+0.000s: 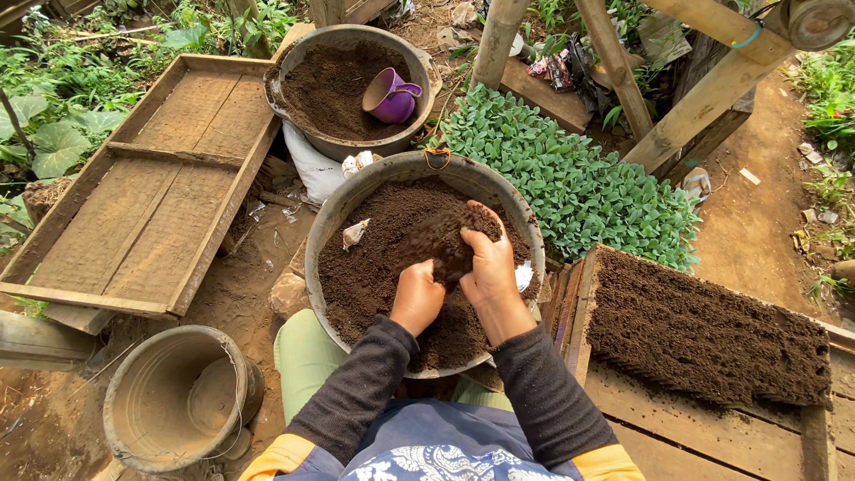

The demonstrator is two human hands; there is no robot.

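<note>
A round metal basin [349, 207] full of dark soil [378, 258] sits right in front of me. Both my hands are in it. My left hand [417, 297] is curled into the soil, fingers buried. My right hand [485, 263] is raised a little, gripping a clump of soil [450, 233] that crumbles from it. A scrap of white plastic [354, 232] lies on the soil at the left.
A second soil basin [313, 135] behind holds a purple cup [390, 94]. An empty wooden tray [142, 191] lies left, a soil-filled wooden tray [704, 334] right. A dirty empty bucket [174, 396] stands lower left. Green seedlings [570, 178] and wooden posts [690, 107] are behind.
</note>
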